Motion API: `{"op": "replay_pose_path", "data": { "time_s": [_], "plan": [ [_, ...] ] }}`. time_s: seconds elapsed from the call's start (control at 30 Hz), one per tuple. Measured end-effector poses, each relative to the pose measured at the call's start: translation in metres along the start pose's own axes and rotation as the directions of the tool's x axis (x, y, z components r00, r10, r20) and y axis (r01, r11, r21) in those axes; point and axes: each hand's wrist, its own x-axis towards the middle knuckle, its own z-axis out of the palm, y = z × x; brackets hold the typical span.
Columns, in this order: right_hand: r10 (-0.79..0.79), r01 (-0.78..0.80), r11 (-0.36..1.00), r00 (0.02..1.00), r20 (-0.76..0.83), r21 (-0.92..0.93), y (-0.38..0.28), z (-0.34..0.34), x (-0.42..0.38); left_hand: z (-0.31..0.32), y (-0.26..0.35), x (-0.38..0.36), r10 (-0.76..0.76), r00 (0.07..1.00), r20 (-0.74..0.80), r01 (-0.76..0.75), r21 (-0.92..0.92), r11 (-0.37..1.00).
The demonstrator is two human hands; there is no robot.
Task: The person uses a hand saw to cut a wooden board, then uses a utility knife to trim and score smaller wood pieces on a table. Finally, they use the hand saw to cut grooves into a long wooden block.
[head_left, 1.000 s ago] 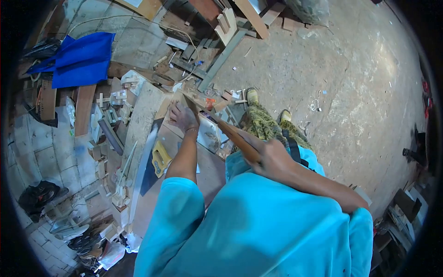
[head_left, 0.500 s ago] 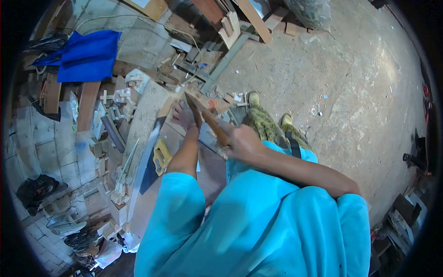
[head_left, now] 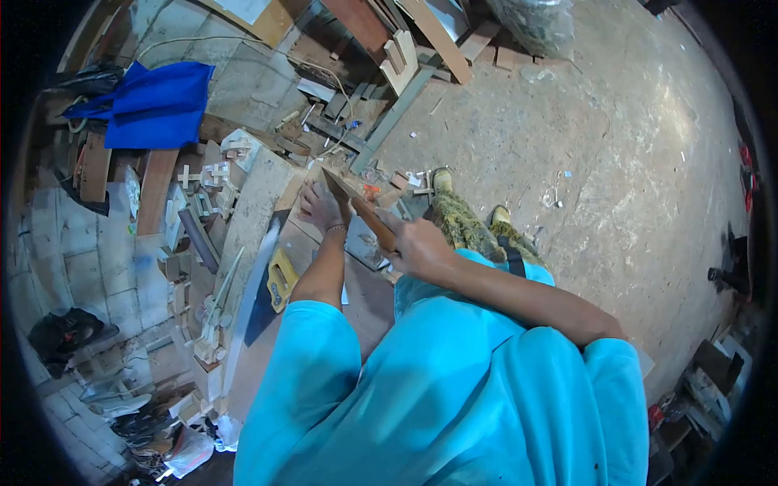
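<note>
My right hand [head_left: 421, 243] grips the wooden handle of a hand saw [head_left: 356, 206] whose blade slants up and left across a small piece of wood at the far end of the workbench [head_left: 267, 202]. My left hand [head_left: 322, 206] presses down on that piece, right beside the blade. The cut itself is hidden by the hands. A yellow tool [head_left: 281, 278] lies on the bench near my left forearm. A second long saw blade [head_left: 247, 300] lies along the bench's left edge.
Wood offcuts and small blocks [head_left: 207, 182] crowd the floor left of the bench. A blue cloth [head_left: 154, 101] lies at the upper left. Planks and a frame [head_left: 405, 57] lean at the top. Bare concrete floor [head_left: 583, 146] spreads to the right.
My right hand has pushed the saw forward along the cut, from drawn back near my body to close behind my left hand. The left hand has stayed on the wood.
</note>
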Motion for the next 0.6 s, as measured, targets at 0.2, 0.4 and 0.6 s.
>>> {"op": "replay_pose_path", "data": {
  "time_s": [0.2,0.4,0.6],
  "plan": [
    [-0.04,0.041,0.999,0.997,0.063,-0.007,-0.009,-0.052,-0.041,-0.011,0.01,-0.01,0.061,0.995,-0.079,-0.059,0.024,0.998],
    [-0.039,0.055,0.993,0.988,0.148,-0.104,0.008,-0.012,0.004,-0.004,0.004,-0.01,0.087,0.989,-0.122,-0.079,0.064,0.995],
    [-0.058,0.065,0.994,0.995,0.079,-0.089,0.004,-0.032,-0.021,-0.002,0.0,-0.009,0.044,0.995,-0.085,-0.039,0.054,0.998]
  ]
}}
